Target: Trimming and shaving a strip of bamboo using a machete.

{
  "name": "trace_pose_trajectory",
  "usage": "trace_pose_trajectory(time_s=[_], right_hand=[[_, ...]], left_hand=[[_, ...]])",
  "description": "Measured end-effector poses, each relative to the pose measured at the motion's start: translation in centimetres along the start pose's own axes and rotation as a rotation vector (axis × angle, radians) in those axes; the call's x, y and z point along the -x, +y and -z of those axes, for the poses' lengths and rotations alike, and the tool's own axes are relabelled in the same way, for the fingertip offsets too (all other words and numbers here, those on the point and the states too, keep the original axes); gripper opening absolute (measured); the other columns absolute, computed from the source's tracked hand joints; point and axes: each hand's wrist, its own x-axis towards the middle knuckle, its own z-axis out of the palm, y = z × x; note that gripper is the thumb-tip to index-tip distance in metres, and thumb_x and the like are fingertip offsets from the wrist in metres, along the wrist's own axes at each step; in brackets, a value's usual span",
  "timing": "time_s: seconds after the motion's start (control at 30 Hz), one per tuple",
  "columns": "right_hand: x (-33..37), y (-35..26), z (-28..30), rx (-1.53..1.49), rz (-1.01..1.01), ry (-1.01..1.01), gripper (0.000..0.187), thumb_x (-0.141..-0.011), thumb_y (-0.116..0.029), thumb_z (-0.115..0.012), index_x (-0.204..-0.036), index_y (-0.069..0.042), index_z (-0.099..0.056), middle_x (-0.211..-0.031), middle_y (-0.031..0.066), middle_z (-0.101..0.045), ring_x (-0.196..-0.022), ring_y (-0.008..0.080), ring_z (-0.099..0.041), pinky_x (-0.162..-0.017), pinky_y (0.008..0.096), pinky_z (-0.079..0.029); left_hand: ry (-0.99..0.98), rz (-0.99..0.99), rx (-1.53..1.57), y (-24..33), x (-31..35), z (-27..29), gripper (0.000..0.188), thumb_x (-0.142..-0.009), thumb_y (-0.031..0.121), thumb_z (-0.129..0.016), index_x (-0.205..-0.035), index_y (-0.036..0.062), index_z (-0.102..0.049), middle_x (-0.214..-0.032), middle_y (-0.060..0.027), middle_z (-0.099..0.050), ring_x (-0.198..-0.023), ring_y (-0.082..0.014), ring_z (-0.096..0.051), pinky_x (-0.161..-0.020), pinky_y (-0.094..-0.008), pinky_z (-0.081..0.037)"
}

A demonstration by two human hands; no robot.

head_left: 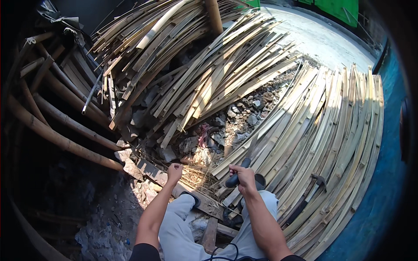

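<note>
Right hand (245, 177): fingers wrapped around a dark tool (232, 181), its handle thick and round-ended. Left hand (175, 172): fingers curled in; contents, if any, cannot be determined.

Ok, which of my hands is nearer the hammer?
Right. Your right hand is to the left of the hammer, across some bamboo strips; your left hand is much farther left.

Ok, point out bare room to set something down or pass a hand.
Pale pavement lies bare between green sheet and split bamboo strips. A hand could likely pass between left hand and right hand. Crowded: the strips, bearing a hammer, and the rubble.
</note>
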Motion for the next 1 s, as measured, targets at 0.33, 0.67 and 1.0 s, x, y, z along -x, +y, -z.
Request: trace_pose_trajectory(time_s=[0.33, 0.67, 1.0], right_hand=[[-1.5, 5.1, -4.8, 0.154, -0.150, -0.107, 0.026, -0.077, 0.005, -0.068, -0.087, 0.002, -0.044, -0.074, 0.0133, -0.061, -0.062, 0.0182, -0.063, -0.052, 0.0274, -0.051], [-3.6, 6.5, -5.8, 0.392, -0.312, -0.141, 0.026, -0.078, 0.004, -0.068, -0.092, 0.004, -0.045, -0.073, 0.0119, -0.062, -0.061, 0.0163, -0.064, -0.052, 0.0253, -0.050], [-4.2, 5.4, -5.8, 0.389, -0.297, 0.037, 0.024, -0.078, 0.005, -0.068, -0.089, 0.002, -0.046, -0.075, 0.0144, -0.064, -0.062, 0.0179, -0.064, -0.053, 0.0268, -0.051]], left_hand=[[-0.023, 0.105, -0.097, 0.4, -14.9, -8.5, 0.026, -0.076, 0.029, -0.066, -0.084, 0.0039, -0.063, -0.085, -0.0149, -0.067, -0.088, -0.0308, -0.064, -0.082, -0.0391, -0.049], [-0.082, 0.147, -0.072, 0.7, -23.3, -12.0, 0.037, -0.078, 0.032, -0.065, -0.100, 0.0012, -0.064, -0.103, -0.0201, -0.066, -0.105, -0.0335, -0.060, -0.092, -0.0402, -0.045], [-0.198, 0.478, 0.796, -4.2, -28.6, -10.4, 0.077, -0.085, 0.039, -0.063, -0.142, 0.0015, -0.029, -0.146, -0.0240, -0.031, -0.135, -0.0403, -0.030, -0.099, -0.0570, -0.039]])
